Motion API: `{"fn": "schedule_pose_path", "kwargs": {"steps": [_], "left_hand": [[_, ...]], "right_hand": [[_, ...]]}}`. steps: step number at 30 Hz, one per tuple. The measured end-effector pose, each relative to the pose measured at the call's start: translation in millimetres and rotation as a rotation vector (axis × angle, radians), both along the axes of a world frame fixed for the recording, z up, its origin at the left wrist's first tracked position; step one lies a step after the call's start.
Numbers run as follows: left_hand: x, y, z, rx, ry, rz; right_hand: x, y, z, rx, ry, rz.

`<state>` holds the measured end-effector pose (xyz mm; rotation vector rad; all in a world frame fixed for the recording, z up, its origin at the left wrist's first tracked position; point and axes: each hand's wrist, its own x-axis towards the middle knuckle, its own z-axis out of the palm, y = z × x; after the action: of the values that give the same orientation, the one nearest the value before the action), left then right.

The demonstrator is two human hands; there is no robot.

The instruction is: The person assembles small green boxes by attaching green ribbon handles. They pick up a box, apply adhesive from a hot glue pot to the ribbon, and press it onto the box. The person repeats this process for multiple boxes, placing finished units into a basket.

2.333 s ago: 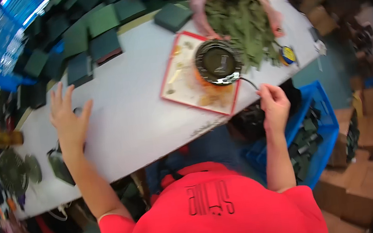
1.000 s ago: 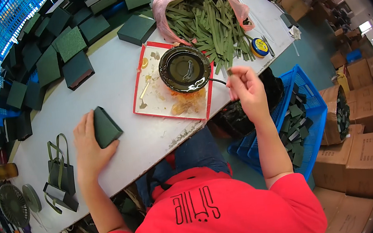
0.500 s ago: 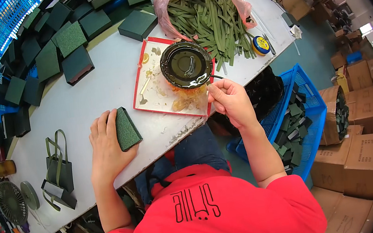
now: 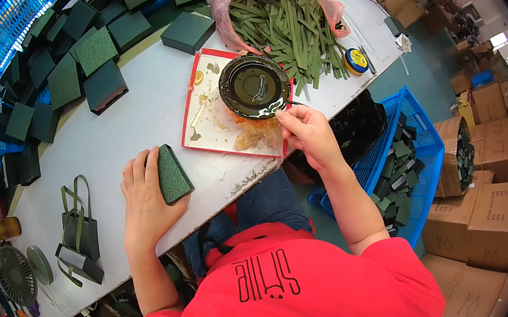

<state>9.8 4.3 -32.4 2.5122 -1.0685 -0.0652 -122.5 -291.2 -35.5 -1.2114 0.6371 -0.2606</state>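
In the head view, the left hand is clamped on a green box, its fingers along the far side and its thumb near the closer edge; the hold looks meant to keep the box steady on the white tabletop. The right hand has thumb and forefinger pinched together by the near rim of a black pot; whether anything thin sits between them I cannot tell. The pot stands just beyond that pinch, probably for an easy reach, on a red-rimmed tray that seems placed to catch drips. Past the pot from the right hand, a pink bag opens toward the person, likely so its green strips stay handy.

The box under the left hand is a small block with a speckled, textured green face and darker sides, resting tilted sideways. The pot holds dark, glossy liquid, with amber crust below.
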Motion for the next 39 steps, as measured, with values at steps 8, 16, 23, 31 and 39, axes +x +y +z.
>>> {"fn": "schedule_pose_path", "kwargs": {"steps": [8, 16, 23, 31, 39], "left_hand": [[0, 0, -4, -0.036, -0.030, 0.019], [10, 8, 10, -0.355, 0.185, -0.159], [4, -5, 25, -0.410, 0.283, -0.424], [2, -10, 30, -0.454, 0.250, -0.478], [1, -11, 33, -0.453, 0.232, -0.495]], "right_hand": [[-7, 1, -2, 0.045, -0.072, -0.022], [-32, 46, 28, -0.061, -0.088, 0.294], [-23, 90, 25, 0.040, 0.024, 0.640], [-15, 91, 29, 0.086, 0.098, 0.723], [-10, 90, 33, 0.058, 0.167, 0.770]]}}
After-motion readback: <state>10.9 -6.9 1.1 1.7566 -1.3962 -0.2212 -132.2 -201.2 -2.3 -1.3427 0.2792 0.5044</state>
